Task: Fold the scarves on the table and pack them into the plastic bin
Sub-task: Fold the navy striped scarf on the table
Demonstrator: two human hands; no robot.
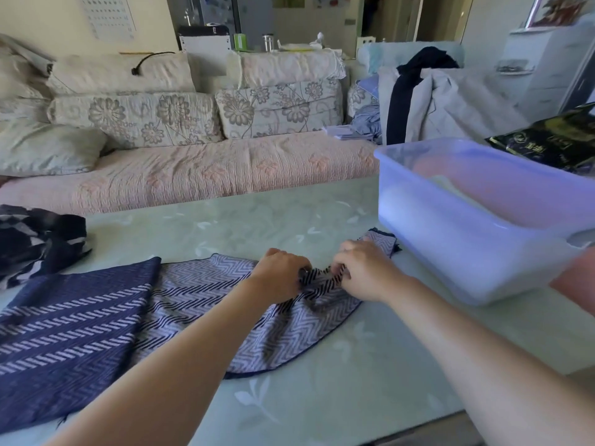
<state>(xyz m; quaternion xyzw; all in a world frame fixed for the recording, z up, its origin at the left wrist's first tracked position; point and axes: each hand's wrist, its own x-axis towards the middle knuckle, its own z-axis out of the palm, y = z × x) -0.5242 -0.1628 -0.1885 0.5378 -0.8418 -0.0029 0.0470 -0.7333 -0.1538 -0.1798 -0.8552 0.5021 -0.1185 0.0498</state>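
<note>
While my left hand (279,272) and right hand (363,272) pinch the scarf (199,304) (bunched between them), the plastic bin (467,252) sits just right.

Soft daylight, wide-angle edge distortion.

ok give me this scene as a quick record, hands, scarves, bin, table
left hand: pinches bunched fabric of the zigzag scarf
right hand: pinches the same bunch, close beside the left
zigzag scarf: navy and white, otherwise spread on the table
second scarf: dark, crumpled at the table's left edge
plastic bin: translucent, right of the hands, contents unclear
table: pale green, leaf pattern
</note>
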